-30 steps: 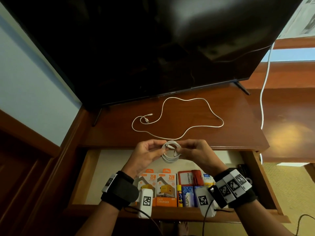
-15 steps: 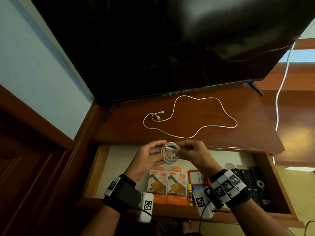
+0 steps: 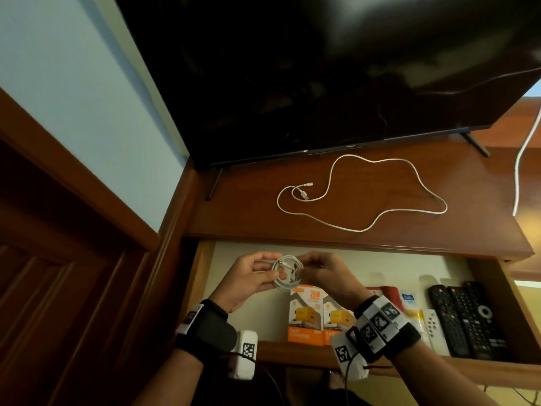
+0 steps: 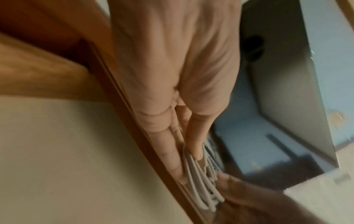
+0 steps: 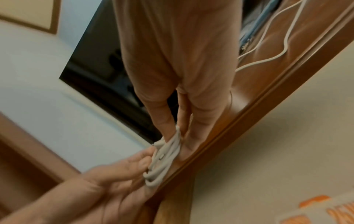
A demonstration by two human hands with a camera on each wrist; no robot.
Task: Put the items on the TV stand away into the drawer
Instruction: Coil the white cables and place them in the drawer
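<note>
A coiled white cable (image 3: pixel 286 273) hangs above the open drawer (image 3: pixel 322 348), held between both hands. My left hand (image 3: pixel 254 276) pinches its left side between thumb and fingers; the left wrist view shows the coiled cable (image 4: pixel 201 180) under the thumb. My right hand (image 3: pixel 323 273) pinches the right side, and the right wrist view shows the coiled cable (image 5: pixel 164 157) between its fingers. A second white cable (image 3: pixel 360 194) lies loose and uncoiled on the TV stand top (image 3: pixel 248 212), in front of the TV (image 3: pixel 322 68).
In the drawer lie two orange charger boxes (image 3: pixel 319 317), a red item (image 3: pixel 390 293), tubes (image 3: pixel 411 306), a small white remote (image 3: pixel 432 322) and black remotes (image 3: pixel 468 317). The drawer's left part shows bare pale lining. Another white cord (image 3: pixel 519 171) hangs at the right.
Both hands, with the coiled cable, have come down from the stand's front edge to over the drawer. The head view has shifted left, bringing the remotes into view.
</note>
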